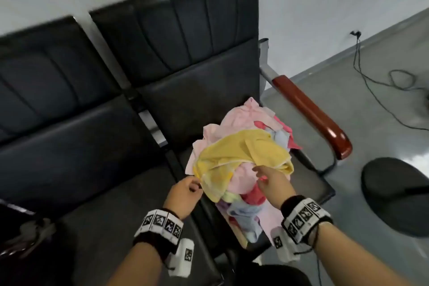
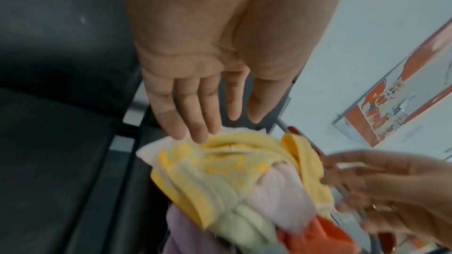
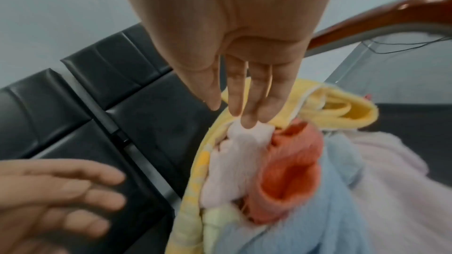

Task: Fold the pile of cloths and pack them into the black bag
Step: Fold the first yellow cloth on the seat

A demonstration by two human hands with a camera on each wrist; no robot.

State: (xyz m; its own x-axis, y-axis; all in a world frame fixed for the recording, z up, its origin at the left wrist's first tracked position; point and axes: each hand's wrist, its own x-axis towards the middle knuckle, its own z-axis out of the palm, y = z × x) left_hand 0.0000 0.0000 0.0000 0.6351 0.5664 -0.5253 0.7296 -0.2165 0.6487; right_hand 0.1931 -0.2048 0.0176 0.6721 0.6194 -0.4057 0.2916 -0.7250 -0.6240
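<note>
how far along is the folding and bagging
Done: nothing visibly; no folded cloth shows, and the pile of cloths lies crumpled on the black seat. In hand: the left hand and right hand reach with straight fingers to the yellow cloth on top. Left: folding everything, then packing; no black bag is identifiable.

The pile of cloths (image 1: pixel 243 165) lay loose and unfolded on the right-hand seat (image 1: pixel 190 100) of the black bench, heaped toward its front edge and right side, near the armrest. A crumpled yellow cloth (image 1: pixel 241 158) lay draped over the top. Beneath it showed pale pink, red, light blue, pale green and lilac pieces, tangled together.
</note>
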